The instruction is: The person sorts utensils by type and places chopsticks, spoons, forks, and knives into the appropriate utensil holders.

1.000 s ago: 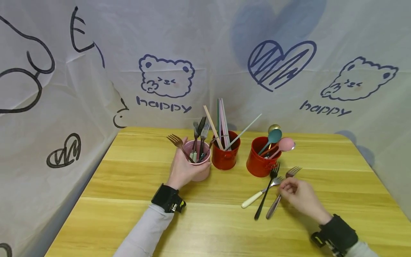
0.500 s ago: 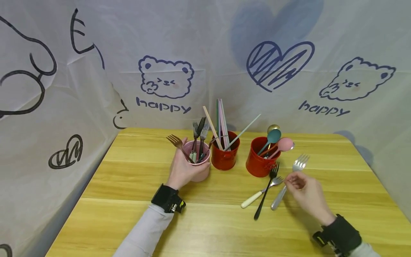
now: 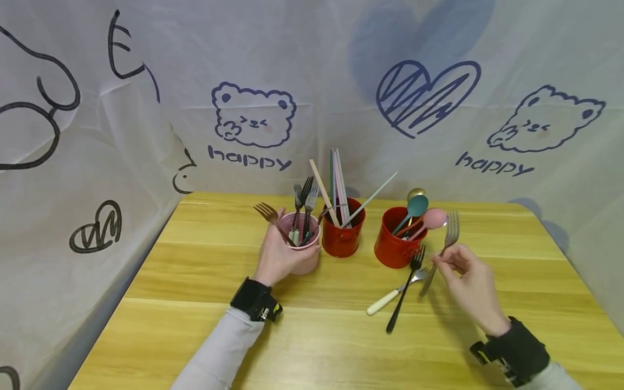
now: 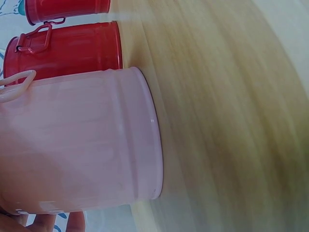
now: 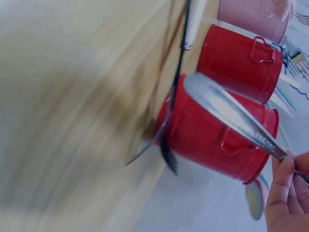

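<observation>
My left hand point(image 3: 280, 255) holds the pink bucket point(image 3: 306, 262) round its left side. Several forks point(image 3: 306, 199) stand in it, and a copper-coloured fork point(image 3: 267, 213) leans out over its left rim. In my right hand point(image 3: 472, 284) a silver fork point(image 3: 452, 229) is pinched mid-handle between thumb and fingertips, raised off the table with its tines up. Its handle point(image 5: 224, 107) points down past a red bucket in the right wrist view. Left of this hand, a black fork point(image 3: 402, 299) lies across a cream-handled fork point(image 3: 383, 301) on the table.
A red bucket point(image 3: 340, 244) with several chopsticks point(image 3: 336, 187) stands right of the pink one. Further right, another red bucket point(image 3: 390, 253) carries several spoons point(image 3: 417, 207). A drawn-on white cloth point(image 3: 336, 119) hangs behind the wooden table point(image 3: 312, 346).
My right hand has lifted the silver fork from lying low over the table to nearly upright, its tines now beside the spoons. The left hand and the pink bucket stay put.
</observation>
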The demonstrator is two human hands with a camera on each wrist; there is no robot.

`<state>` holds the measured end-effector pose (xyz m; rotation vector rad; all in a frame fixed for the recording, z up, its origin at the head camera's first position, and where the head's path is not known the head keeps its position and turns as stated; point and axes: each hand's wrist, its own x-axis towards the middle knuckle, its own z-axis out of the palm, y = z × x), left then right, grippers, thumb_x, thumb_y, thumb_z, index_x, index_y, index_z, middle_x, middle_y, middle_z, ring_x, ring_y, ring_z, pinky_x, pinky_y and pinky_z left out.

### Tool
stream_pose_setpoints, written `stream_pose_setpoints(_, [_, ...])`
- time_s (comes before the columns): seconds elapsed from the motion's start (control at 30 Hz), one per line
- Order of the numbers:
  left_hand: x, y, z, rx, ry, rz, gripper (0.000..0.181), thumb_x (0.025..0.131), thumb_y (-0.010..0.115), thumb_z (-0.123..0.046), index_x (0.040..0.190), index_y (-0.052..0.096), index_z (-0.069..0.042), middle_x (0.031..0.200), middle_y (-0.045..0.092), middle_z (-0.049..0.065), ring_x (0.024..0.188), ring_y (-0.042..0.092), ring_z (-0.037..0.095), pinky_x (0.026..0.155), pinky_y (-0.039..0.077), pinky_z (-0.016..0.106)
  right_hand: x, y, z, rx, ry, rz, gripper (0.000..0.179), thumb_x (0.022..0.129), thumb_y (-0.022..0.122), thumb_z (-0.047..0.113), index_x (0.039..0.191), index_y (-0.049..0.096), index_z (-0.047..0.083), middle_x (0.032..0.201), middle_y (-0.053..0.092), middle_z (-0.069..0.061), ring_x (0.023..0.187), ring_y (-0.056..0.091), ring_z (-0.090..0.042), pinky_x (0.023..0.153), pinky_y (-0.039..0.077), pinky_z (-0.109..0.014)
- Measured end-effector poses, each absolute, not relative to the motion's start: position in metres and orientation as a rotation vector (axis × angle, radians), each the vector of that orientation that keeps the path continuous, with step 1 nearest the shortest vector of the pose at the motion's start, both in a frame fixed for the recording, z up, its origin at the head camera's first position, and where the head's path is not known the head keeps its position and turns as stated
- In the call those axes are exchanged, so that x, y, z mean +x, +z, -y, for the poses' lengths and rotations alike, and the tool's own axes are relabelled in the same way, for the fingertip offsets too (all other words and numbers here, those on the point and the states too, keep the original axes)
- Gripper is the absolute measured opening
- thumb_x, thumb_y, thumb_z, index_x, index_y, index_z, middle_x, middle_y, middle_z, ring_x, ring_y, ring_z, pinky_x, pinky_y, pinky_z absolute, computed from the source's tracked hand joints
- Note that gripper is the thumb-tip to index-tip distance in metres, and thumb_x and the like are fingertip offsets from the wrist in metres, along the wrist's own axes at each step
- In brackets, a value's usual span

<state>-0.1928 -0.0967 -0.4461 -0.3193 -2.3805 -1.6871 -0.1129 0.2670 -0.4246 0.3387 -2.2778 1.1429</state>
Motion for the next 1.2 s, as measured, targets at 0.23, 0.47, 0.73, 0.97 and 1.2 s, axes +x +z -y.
stream_pose_setpoints(0.23, [-0.195, -0.447, 0.096, -0.335, -1.678, 2.378, 0.112, 0.066, 0.095, -0.019, 0.153, 0.026, -0.005, 0.132, 0.066, 0.003, 0.125, 0.062, 0.018, 0.126, 0.027, 0.036, -0.119, -0.412, -0.251, 0.379, 1.321, 2.204, 0.011, 0.089, 0.061, -0.017, 0.092, 0.055, -0.01, 0.09, 0.073, 0.009, 0.085, 0.069, 0.011, 0.077, 0.054, -0.007])
stream_pose_setpoints(0.47, [-0.195, -0.447, 0.094, -0.341, -1.679, 2.373, 0.114, 0.066, 0.094, -0.018, 0.154, 0.023, -0.003, 0.133, 0.065, 0.004, 0.126, 0.062, 0.019, 0.124, 0.032, 0.036, -0.126, -0.404, -0.236, 0.416, 1.498, 2.156, 0.013, 0.093, 0.058, -0.013, 0.102, 0.048, -0.013, 0.093, 0.072, 0.018, 0.085, 0.072, 0.004, 0.076, 0.058, -0.013])
stream_pose_setpoints(0.73, [-0.194, -0.447, 0.094, -0.29, -1.669, 2.402, 0.116, 0.067, 0.094, -0.02, 0.155, 0.021, -0.001, 0.136, 0.063, 0.004, 0.128, 0.06, 0.019, 0.121, 0.038, 0.037, -0.14, -0.397, -0.212, 0.452, 1.691, 2.114, 0.019, 0.097, 0.056, -0.008, 0.106, 0.041, -0.014, 0.096, 0.075, 0.014, 0.089, 0.073, 0.0, 0.08, 0.059, -0.017])
stream_pose_setpoints(0.97, [-0.193, -0.445, 0.095, -0.279, -1.675, 2.405, 0.117, 0.067, 0.094, -0.02, 0.156, 0.02, -0.002, 0.138, 0.061, 0.003, 0.129, 0.059, 0.019, 0.12, 0.039, 0.035, -0.152, -0.379, -0.18, 0.475, 1.742, 2.089, 0.023, 0.098, 0.056, -0.006, 0.111, 0.038, -0.01, 0.104, 0.072, -0.031, 0.092, 0.072, -0.002, 0.087, 0.058, -0.018])
stream_pose_setpoints(1.2, [-0.192, -0.445, 0.095, -0.269, -1.648, 2.414, 0.118, 0.066, 0.095, -0.022, 0.156, 0.021, -0.002, 0.138, 0.062, 0.002, 0.13, 0.059, 0.019, 0.121, 0.037, 0.036, -0.164, -0.361, -0.144, 0.494, 1.782, 2.013, 0.023, 0.096, 0.059, -0.007, 0.109, 0.04, -0.006, 0.108, 0.07, -0.036, 0.091, 0.072, 0.0, 0.086, 0.059, -0.018])
